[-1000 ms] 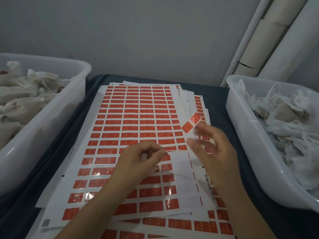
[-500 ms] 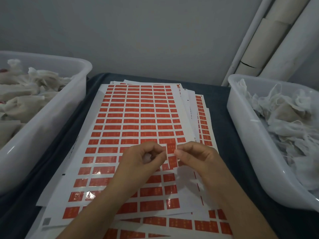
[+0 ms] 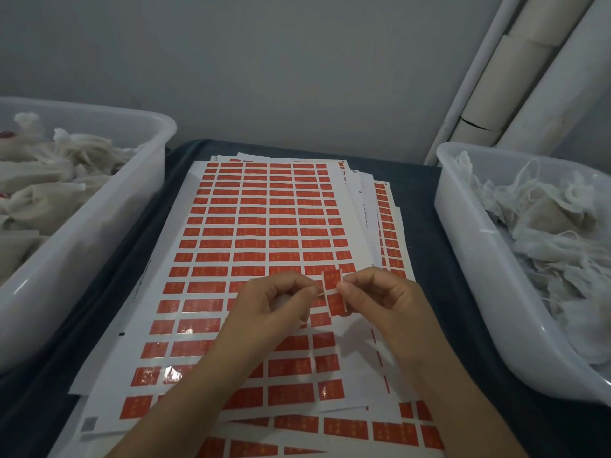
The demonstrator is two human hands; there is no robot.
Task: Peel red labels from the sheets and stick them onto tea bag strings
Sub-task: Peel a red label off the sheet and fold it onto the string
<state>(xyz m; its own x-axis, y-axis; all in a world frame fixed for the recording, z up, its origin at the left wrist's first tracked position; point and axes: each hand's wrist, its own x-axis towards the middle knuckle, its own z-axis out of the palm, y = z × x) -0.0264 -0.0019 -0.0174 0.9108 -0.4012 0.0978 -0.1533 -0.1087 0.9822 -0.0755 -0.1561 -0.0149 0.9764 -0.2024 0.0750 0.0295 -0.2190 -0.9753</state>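
A stack of white sheets (image 3: 264, 226) printed with rows of red labels lies on the dark table between two tubs. Over the sheet's near right part, my right hand (image 3: 377, 299) pinches a peeled red label (image 3: 334, 292) that stands upright between the two hands. My left hand (image 3: 274, 302) is curled just left of it and pinches a thin string end (image 3: 322, 293) that touches the label's middle. The tea bag itself is mostly hidden inside my left hand.
A white tub (image 3: 99, 246) on the left holds tea bags, a few with red tags. A second white tub (image 3: 479, 259) on the right holds a pile of untagged tea bags with loose strings. Pipes (image 3: 515, 77) run up the wall at back right.
My right hand brought the peeled label down from the sheet's right edge to my left hand. The label now stands upright against the string end. My left hand barely moved.
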